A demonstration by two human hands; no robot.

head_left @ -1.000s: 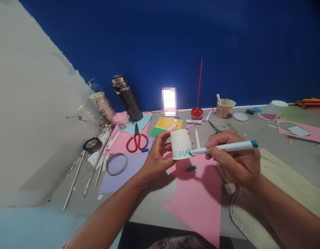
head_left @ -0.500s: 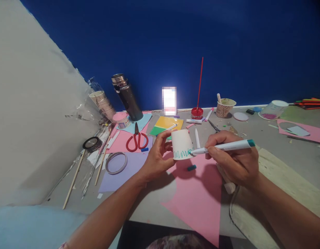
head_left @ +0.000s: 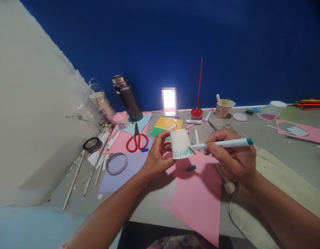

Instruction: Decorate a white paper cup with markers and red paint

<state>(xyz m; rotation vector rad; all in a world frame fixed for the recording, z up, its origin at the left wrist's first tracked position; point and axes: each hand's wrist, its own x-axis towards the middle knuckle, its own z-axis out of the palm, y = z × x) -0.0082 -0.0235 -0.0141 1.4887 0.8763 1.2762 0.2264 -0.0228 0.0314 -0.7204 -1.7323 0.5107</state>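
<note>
A white paper cup [head_left: 180, 141] is held upside down by my left hand [head_left: 160, 152], with thumb and fingers closed around its left side. Green zigzag strokes run along the cup's lower band, near the rim. My right hand [head_left: 232, 155] grips a white marker [head_left: 224, 143] with a green end, its tip at the right part of the zigzag. Below the cup, a green marker cap [head_left: 191, 168] lies on pink paper [head_left: 201, 200]. Another white marker [head_left: 196, 137] lies just behind the cup.
Red-handled scissors [head_left: 137, 140], a grey tape ring [head_left: 116, 163] and black tape [head_left: 92, 143] lie to the left. Behind them stand a dark flask [head_left: 129, 100] and stacked paper cups [head_left: 103, 105]. A red stick on a round base [head_left: 196, 113] and a patterned cup [head_left: 224, 109] stand at the back.
The marker tip has moved slightly up along the cup's right side, and more green strokes show there. My left hand keeps its hold on the cup.
</note>
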